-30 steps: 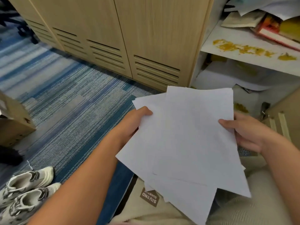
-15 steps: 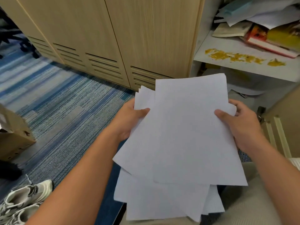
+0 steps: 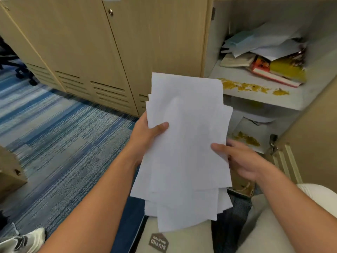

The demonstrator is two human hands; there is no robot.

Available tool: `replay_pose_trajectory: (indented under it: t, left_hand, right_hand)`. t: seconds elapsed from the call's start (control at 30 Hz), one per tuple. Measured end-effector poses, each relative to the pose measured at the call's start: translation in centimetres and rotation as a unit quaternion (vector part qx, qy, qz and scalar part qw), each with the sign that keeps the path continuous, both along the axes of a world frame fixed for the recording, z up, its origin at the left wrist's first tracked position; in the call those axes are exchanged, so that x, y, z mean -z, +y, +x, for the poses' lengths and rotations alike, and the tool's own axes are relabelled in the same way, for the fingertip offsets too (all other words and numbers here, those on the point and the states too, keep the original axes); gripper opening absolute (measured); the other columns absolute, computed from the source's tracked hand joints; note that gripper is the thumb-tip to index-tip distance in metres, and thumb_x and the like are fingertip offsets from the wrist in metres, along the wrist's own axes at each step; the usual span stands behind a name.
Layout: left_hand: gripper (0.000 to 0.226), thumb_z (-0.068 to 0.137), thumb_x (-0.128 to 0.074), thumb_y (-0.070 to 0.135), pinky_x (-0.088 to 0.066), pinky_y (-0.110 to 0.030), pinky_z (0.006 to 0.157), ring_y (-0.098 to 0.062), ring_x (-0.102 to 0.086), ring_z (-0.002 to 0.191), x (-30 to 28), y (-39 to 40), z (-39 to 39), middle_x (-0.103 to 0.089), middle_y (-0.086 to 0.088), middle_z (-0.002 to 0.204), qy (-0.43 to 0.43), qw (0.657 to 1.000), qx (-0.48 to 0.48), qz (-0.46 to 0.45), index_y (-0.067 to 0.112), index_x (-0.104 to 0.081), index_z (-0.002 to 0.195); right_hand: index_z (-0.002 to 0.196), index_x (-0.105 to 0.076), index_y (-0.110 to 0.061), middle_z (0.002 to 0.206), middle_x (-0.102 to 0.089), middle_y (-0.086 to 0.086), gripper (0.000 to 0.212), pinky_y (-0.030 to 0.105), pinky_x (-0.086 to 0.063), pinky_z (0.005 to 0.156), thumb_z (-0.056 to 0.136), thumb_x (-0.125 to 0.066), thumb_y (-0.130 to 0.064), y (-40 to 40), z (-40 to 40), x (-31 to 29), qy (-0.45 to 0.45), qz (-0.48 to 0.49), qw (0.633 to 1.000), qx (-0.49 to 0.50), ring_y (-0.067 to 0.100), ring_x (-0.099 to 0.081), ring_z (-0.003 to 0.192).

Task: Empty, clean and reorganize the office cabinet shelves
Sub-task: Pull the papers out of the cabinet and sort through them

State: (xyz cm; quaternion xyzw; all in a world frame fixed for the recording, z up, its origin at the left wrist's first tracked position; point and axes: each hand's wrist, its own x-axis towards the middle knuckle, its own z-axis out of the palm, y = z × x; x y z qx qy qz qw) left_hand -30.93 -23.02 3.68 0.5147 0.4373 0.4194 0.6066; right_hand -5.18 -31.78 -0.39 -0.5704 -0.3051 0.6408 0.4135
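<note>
Head view: the left hand [image 3: 145, 132] gripped the papers [image 3: 186, 152], now squared from a fan into a stack; the right hand [image 3: 242, 159] pinched their edge. Shelf [image 3: 255, 94] clearing was underway.

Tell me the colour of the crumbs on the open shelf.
Yellow-orange crumbs, seen in the head view.

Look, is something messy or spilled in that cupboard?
Yes. Yellow crumbs are scattered along the shelf, with more crumbs on the level below. Behind, the books and papers lie in a crooked heap.
</note>
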Motion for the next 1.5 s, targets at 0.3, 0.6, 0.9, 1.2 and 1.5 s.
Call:
replay_pose_trajectory:
  t: [0.3,0.6,0.9,1.2,1.5]
  left_hand:
    - [0.029,0.094,-0.065,0.009,-0.059,-0.036,0.076,-0.021,-0.072,0.095,-10.1,1.7,1.3,-0.071,-0.006,0.116,-0.087,0.987,-0.007,0.134,0.012,-0.055,0.121]
    - [0.044,0.090,-0.071,0.020,-0.054,-0.030,0.089,-0.009,-0.066,0.109,-1.1,-2.2,0.7,-0.068,0.008,0.121,0.054,0.993,0.033,0.103,0.024,-0.054,0.130]
    - [0.038,0.082,-0.077,0.023,-0.057,-0.026,0.073,-0.011,-0.070,0.096,-6.6,-1.0,0.1,-0.070,0.004,0.110,0.018,0.984,0.032,0.174,0.020,-0.053,0.112]
    - [0.056,0.068,-0.083,0.037,-0.056,-0.021,0.072,-0.011,-0.069,0.103,0.4,-1.8,-0.6,-0.071,0.008,0.112,0.061,0.993,0.015,0.103,0.025,-0.059,0.118]
    - [0.048,0.077,-0.073,0.032,-0.055,-0.024,0.074,-0.007,-0.070,0.087,-7.4,0.3,-1.2,-0.074,0.007,0.092,0.014,0.977,-0.011,0.211,0.017,-0.051,0.117]
  right_hand:
    - [0.124,-0.061,-0.014,0.117,-0.073,0.005,0.042,0.040,-0.061,0.080,0.084,-0.072,-0.009,0.3,-0.3,-13.3,-0.027,0.295,0.946,0.133,0.027,-0.072,0.102]
    - [0.118,-0.067,-0.016,0.115,-0.074,0.002,0.071,0.052,-0.054,0.094,0.055,-0.093,-0.036,-4.2,-1.9,-6.9,-0.088,0.237,0.959,0.127,0.025,-0.071,0.105]
    - [0.105,-0.070,-0.016,0.105,-0.076,-0.002,0.036,0.037,-0.060,0.081,0.071,-0.079,-0.013,-3.1,-1.2,-10.5,-0.079,0.290,0.942,0.148,0.021,-0.073,0.098]
    - [0.089,-0.067,-0.035,0.094,-0.071,-0.014,0.020,0.024,-0.054,0.068,0.080,-0.081,-0.023,-4.1,-2.2,-5.9,-0.278,0.207,0.933,0.096,0.006,-0.069,0.084]
    - [0.087,-0.068,-0.037,0.084,-0.072,-0.024,0.018,0.021,-0.057,0.067,0.080,-0.079,-0.025,-3.7,-2.0,-12.0,-0.273,0.339,0.888,0.147,-0.002,-0.070,0.080]
